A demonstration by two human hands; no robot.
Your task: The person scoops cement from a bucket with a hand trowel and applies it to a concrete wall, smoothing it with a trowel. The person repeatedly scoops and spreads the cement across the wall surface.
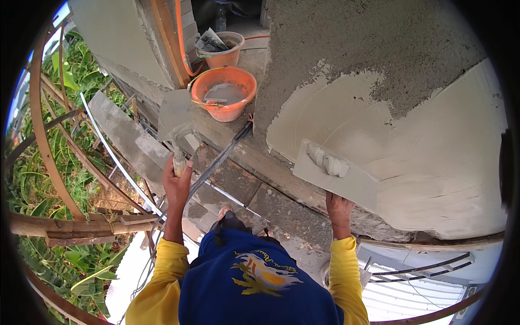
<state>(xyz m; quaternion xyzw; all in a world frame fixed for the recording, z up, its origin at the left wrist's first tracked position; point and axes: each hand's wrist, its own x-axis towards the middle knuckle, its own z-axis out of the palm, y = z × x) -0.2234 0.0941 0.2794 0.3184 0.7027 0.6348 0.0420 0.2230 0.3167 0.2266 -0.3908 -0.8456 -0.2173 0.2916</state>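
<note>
My left hand grips the pale, plaster-smeared handle of a broad flat scraper, its blade raised beside the orange bucket. My right hand has its fingers curled on the lower edge of a rectangular plastering trowel, whose crusted handle faces up. That trowel lies over the smooth, pale grey plaster on the surface at right, bordered above by rougher, darker render. The orange bucket holds grey mix and stands on a ledge near the top middle.
A second bucket with grey material stands behind it, near a plastic bottle and orange hose. A dark bundled cord crosses the plank walkway. Bamboo and wooden scaffolding edges the left, over plants. White roofing lies below right.
</note>
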